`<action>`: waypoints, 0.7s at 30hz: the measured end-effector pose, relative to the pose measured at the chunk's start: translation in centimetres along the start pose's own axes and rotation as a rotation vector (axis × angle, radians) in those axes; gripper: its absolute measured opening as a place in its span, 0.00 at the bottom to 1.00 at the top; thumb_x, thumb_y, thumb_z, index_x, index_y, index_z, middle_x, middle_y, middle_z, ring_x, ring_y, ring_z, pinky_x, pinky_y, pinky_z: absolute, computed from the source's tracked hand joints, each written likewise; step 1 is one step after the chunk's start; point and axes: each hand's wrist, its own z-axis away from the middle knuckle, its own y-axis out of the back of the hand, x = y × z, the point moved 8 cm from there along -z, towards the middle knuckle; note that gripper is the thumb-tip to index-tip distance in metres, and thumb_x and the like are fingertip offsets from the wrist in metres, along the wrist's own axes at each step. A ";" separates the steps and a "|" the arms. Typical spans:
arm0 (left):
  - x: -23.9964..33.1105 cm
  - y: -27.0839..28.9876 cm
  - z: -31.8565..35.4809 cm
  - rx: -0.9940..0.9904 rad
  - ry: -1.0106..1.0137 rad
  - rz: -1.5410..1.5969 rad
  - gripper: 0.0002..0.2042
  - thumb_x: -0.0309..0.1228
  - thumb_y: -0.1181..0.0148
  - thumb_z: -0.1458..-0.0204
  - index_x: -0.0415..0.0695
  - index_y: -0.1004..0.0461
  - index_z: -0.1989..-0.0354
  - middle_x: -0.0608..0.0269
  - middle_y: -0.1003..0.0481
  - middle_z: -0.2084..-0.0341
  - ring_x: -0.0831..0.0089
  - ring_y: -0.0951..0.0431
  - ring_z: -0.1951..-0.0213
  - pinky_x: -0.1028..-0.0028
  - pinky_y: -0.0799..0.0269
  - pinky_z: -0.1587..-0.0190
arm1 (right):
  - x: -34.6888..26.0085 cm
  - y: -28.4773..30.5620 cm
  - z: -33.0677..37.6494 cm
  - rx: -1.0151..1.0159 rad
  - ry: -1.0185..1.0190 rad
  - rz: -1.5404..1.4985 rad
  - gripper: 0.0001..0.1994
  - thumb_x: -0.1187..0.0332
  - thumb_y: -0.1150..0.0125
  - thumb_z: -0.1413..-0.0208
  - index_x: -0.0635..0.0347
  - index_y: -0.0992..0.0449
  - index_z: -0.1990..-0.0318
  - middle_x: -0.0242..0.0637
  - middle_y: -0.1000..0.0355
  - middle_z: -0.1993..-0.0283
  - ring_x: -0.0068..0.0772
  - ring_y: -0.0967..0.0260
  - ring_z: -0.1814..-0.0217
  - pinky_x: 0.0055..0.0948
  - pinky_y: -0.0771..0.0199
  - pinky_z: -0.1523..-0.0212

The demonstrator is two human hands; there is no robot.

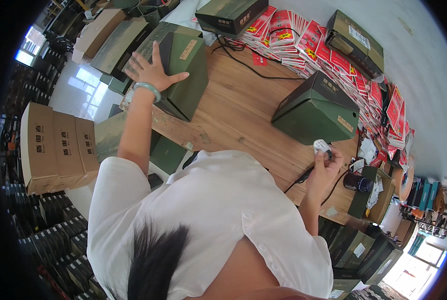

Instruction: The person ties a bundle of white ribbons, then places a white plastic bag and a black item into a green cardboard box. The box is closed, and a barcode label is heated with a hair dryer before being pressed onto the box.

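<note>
My left hand (151,72) lies with fingers spread on top of a dark green cardboard box (196,70) at the left of the wooden table. In my right hand (326,167) is a small white object (322,146), pinched between thumb and fingers; its kind is not clear. Just beyond that hand, a second green box (311,120) with a dark lid rests at an angle on the table, closed. A tan label shows on each of the two boxes.
Red printed packets (308,42) are heaped along the table's far edge, with another green box (354,42) on them. A black cable (256,72) crosses the wooden table (233,107). A dark jar (356,182) stands at right. Brown cartons (58,145) are at left.
</note>
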 end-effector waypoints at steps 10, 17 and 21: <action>5.5 1.5 3.7 -0.023 -0.600 0.199 0.59 0.51 0.31 0.73 0.63 0.62 0.29 0.27 0.45 0.45 0.33 0.45 0.41 0.44 0.52 0.40 | -2.5 -11.2 0.0 -0.327 -0.003 -0.065 0.25 0.84 0.35 0.53 0.58 0.41 0.49 0.36 0.44 0.44 0.28 0.31 0.55 0.24 0.29 0.57; 11.2 4.0 12.0 -0.142 -1.100 0.263 0.58 0.46 0.29 0.77 0.52 0.54 0.30 0.32 0.47 0.42 0.36 0.43 0.42 0.47 0.49 0.39 | -2.2 -12.9 1.0 -0.372 -0.099 0.031 0.25 0.82 0.34 0.52 0.58 0.40 0.51 0.32 0.38 0.54 0.24 0.30 0.61 0.20 0.31 0.64; 12.9 3.7 14.6 -0.223 -1.221 0.353 0.57 0.45 0.32 0.77 0.56 0.53 0.30 0.30 0.46 0.42 0.38 0.43 0.42 0.50 0.49 0.39 | -1.0 -14.0 2.2 -0.463 -0.037 0.233 0.23 0.82 0.35 0.52 0.59 0.40 0.52 0.33 0.36 0.56 0.20 0.31 0.63 0.19 0.35 0.68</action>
